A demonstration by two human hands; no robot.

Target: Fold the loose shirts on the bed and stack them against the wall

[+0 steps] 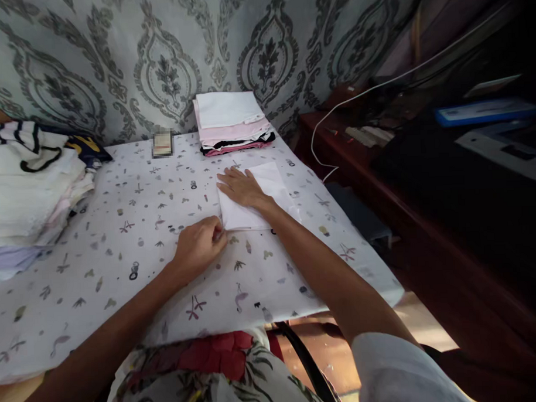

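A folded white cloth lies flat on the patterned tablecloth in front of me. My right hand rests palm down across its upper left part, fingers stretched out. At the near left corner of the cloth is my left hand, its fingers curled in and the thumb against them. That corner seems pinched there, though the fingertips partly hide it. Behind the cloth stands a neat stack of folded clothes, white on top with pink and black layers below.
A larger heap of clothes sits at the left edge of the table. A small pixelated object is near the patterned curtain. To the right, a dark red wooden desk carries a white cable and a blue item.
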